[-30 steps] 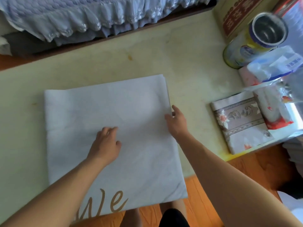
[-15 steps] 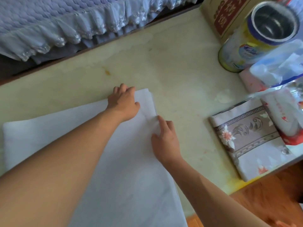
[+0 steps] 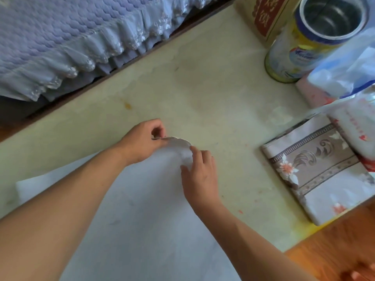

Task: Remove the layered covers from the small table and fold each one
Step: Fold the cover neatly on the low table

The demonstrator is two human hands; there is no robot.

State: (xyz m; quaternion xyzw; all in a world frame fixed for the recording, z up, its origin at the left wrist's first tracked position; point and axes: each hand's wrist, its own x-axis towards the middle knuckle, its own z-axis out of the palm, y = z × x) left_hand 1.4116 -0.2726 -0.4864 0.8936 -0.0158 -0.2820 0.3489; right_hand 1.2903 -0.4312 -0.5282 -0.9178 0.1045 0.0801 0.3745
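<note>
A pale cream counter (image 3: 213,82) fills most of the view, its surface marked with faint stains and a small orange spot near the middle. A white cover (image 3: 146,220) lies flat across its near left part. At the right edge lies a folded cover (image 3: 316,175) with a brown scrollwork band and orange flowers. Behind it rest plastic packets (image 3: 349,78), one blue and white, one with red print. At the far right corner stands an open yellow and blue tin (image 3: 304,43), upright, with a red and cream box (image 3: 265,15) just behind it. A bed with a lilac ruffled spread (image 3: 60,37) runs along the counter's far side.
</note>
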